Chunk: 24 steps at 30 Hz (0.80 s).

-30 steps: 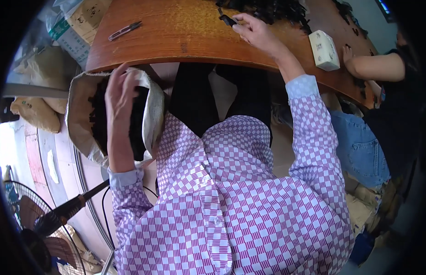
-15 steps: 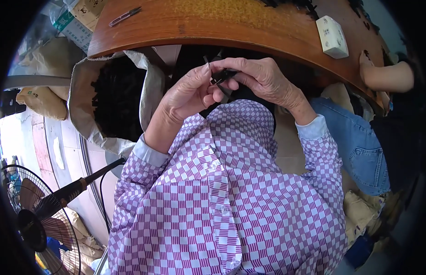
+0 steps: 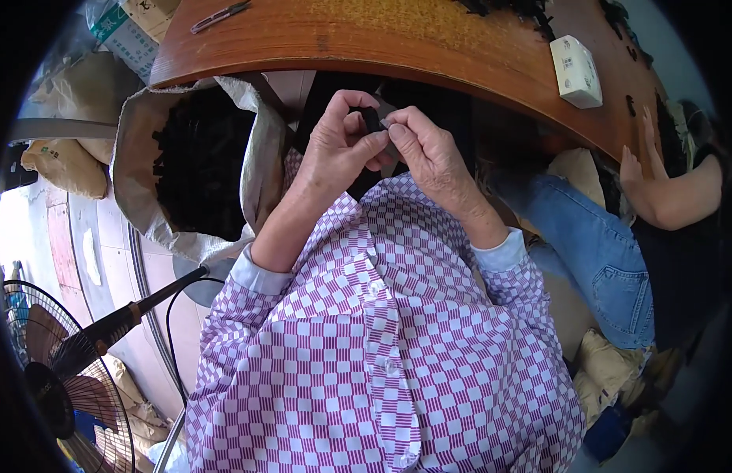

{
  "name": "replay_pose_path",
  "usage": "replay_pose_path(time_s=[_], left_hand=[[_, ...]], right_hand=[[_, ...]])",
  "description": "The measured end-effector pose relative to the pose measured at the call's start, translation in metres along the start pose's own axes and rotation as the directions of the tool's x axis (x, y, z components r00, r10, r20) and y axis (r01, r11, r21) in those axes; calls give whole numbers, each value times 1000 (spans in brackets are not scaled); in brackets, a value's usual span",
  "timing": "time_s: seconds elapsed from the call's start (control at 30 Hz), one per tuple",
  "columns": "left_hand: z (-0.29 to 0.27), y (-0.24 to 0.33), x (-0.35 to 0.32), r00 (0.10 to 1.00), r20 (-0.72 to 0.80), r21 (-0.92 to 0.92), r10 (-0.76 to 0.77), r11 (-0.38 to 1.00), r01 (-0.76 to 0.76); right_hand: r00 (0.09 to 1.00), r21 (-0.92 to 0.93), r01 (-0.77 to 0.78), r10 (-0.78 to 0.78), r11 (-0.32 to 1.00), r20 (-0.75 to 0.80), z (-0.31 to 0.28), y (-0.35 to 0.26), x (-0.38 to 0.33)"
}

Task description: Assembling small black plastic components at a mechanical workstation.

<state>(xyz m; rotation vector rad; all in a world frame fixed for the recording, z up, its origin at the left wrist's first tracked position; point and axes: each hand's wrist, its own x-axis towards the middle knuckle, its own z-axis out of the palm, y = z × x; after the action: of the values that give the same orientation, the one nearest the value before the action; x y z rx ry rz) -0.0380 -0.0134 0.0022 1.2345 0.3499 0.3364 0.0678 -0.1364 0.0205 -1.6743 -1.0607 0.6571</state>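
My left hand (image 3: 340, 146) and my right hand (image 3: 426, 152) meet in front of my chest, below the edge of the brown wooden table (image 3: 397, 39). Between their fingertips they pinch a small black part (image 3: 373, 120); most of it is hidden by the fingers. Both forearms wear purple-and-white checked sleeves. To my left stands an open sack (image 3: 196, 162) filled with small black pieces.
A white boxy device (image 3: 576, 71) and a small pair of snips (image 3: 220, 16) lie on the table, with black pieces at its far edge. Another person in blue jeans (image 3: 598, 252) sits at my right, a hand (image 3: 640, 162) at the table edge. A floor fan (image 3: 58, 378) stands lower left.
My right hand came back from the tabletop and my left hand left the sack; both met at my chest and now hold the black part a little higher and closer together.
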Motion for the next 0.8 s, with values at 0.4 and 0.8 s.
replay_pose_path(time_s=[0.4, 0.8], left_hand=[[-8, -17, -1, 973, -110, 472, 201, 872, -127], [0, -14, 2, 959, -45, 759, 280, 634, -150]], right_hand=[[998, -130, -58, 55, 990, -23, 24, 1, 7], [989, -2, -140, 140, 990, -48, 22, 30, 4]])
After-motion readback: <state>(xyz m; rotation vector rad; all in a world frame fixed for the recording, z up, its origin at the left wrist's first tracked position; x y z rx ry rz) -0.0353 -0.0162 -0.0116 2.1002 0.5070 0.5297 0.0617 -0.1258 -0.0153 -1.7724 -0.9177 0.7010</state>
